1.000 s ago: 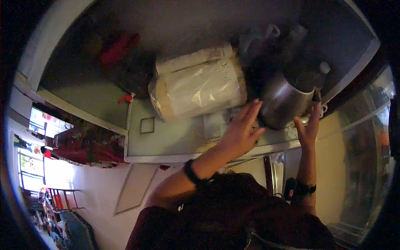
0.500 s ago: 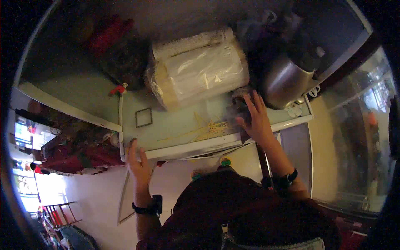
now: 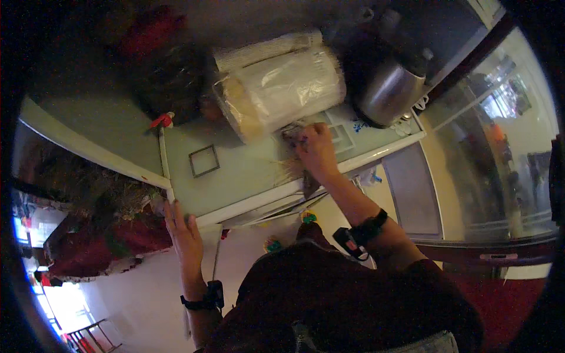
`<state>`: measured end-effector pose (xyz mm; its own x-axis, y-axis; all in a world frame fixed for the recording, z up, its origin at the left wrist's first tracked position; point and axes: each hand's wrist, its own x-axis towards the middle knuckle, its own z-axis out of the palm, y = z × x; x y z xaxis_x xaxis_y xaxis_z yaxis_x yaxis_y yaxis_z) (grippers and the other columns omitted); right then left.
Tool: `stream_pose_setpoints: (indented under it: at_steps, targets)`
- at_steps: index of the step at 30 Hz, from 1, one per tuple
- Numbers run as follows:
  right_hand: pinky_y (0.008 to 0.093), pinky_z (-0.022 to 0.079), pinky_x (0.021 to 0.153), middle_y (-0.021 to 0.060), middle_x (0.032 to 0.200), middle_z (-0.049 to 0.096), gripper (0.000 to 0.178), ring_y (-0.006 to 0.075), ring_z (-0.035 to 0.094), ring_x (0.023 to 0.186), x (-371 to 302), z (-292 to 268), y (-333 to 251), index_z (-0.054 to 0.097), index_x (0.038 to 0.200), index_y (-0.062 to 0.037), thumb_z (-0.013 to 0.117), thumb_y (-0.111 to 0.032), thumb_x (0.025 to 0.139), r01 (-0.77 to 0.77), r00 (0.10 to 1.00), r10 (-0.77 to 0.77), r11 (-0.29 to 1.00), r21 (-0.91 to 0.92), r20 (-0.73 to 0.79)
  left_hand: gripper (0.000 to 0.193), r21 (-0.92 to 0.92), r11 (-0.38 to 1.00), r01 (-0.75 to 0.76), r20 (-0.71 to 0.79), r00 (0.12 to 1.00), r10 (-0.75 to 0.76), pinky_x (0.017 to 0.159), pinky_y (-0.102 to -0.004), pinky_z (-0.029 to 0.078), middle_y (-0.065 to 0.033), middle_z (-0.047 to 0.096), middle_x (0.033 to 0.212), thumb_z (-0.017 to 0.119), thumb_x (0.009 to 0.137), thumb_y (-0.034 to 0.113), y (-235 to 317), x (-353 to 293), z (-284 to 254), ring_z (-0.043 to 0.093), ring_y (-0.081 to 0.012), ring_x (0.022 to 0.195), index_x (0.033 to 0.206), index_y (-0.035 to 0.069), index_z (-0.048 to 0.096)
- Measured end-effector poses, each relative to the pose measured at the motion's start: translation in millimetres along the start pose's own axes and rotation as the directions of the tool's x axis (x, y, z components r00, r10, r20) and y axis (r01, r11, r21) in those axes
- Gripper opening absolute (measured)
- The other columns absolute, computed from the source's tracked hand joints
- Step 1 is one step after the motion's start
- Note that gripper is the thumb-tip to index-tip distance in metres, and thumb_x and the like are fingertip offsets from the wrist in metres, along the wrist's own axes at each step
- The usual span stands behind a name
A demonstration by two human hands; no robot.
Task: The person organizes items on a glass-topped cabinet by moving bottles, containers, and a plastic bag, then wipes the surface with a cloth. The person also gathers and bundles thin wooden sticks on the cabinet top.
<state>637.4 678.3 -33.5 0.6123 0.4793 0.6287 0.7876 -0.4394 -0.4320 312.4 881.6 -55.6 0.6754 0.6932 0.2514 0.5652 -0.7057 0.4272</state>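
Observation:
My right hand (image 3: pixel 318 152) is closed on a dark, crumpled cloth (image 3: pixel 291 130), pressed against the pale greenish shelf top (image 3: pixel 235 182). One end of the cloth hangs toward the shelf's front edge. Beside it, thin yellowish sticks (image 3: pixel 287 169) lie on the surface, blurred and partly hidden by the hand and cloth. My left hand (image 3: pixel 186 238) is at the shelf's front left corner, its fingers stretched out and holding nothing. Whether its fingertips touch the corner, I cannot tell.
A clear plastic-wrapped white package (image 3: pixel 282 88) stands behind the cloth. To the right is a metal kettle (image 3: pixel 389 94). A small red object (image 3: pixel 162 120) sits by the left divider. Farther right there is a glass panel (image 3: pixel 500 135).
My right hand has moved left with the dark cloth, over toward the thin sticks, and its fingers have closed. My left hand has shifted slightly left and down.

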Motion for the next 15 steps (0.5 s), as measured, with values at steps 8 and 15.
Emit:
stream_pose_setpoints:
  at_steps: [8,15]
  targets:
    - [0.0455,0.046,0.07,0.0175,0.093,0.052,0.023,0.0385,0.054,0.084,-3,40,-71,0.055,0.086,-0.0062,0.067,0.002,0.068,-0.3,0.954,0.271,0.892,0.339,0.132,0.048,-0.089,0.996,-0.005,-0.018,1.0,0.004,0.109,-0.0471,0.036,-0.023,0.025,0.153,0.049,0.098,0.011,-3,1,1,0.03,-0.0426,0.139,0.144,0.004,0.037]
    - [0.0371,0.052,0.072,0.0138,0.105,0.052,0.035,0.0332,0.056,0.097,2,4,-52,0.061,0.094,-0.0102,0.068,0.008,0.065,0.148,0.989,-0.138,0.958,0.245,-0.057,0.051,-0.105,0.994,0.041,-0.017,0.999,-0.043,0.108,-0.0473,0.037,-0.0228,0.026,0.152,0.047,0.1,0.014,4,-13,-5,0.032,-0.0421,0.137,0.147,0.003,0.03]
